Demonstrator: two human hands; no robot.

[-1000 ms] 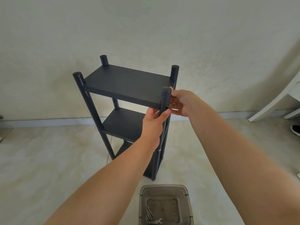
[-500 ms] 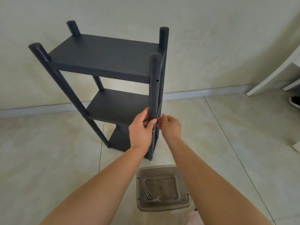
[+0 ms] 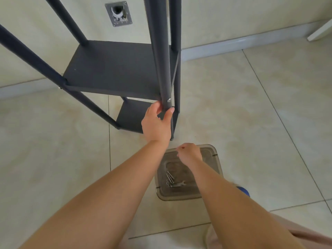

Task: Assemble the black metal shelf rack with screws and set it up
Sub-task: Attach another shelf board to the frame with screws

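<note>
Black rack (image 3: 115, 69) pole gripped by the left hand (image 3: 156, 124), right hand (image 3: 189, 153) loosely curled over the tray (image 3: 216, 159) at 6 o'clock.

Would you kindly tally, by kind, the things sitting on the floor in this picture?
Black metal shelf rack: 1
Clear plastic container with hardware in it: 1
Small wrench in the container: 1
Screws in the container: a small bunch, too close together to count
Total, apart from the screws: 3
</note>
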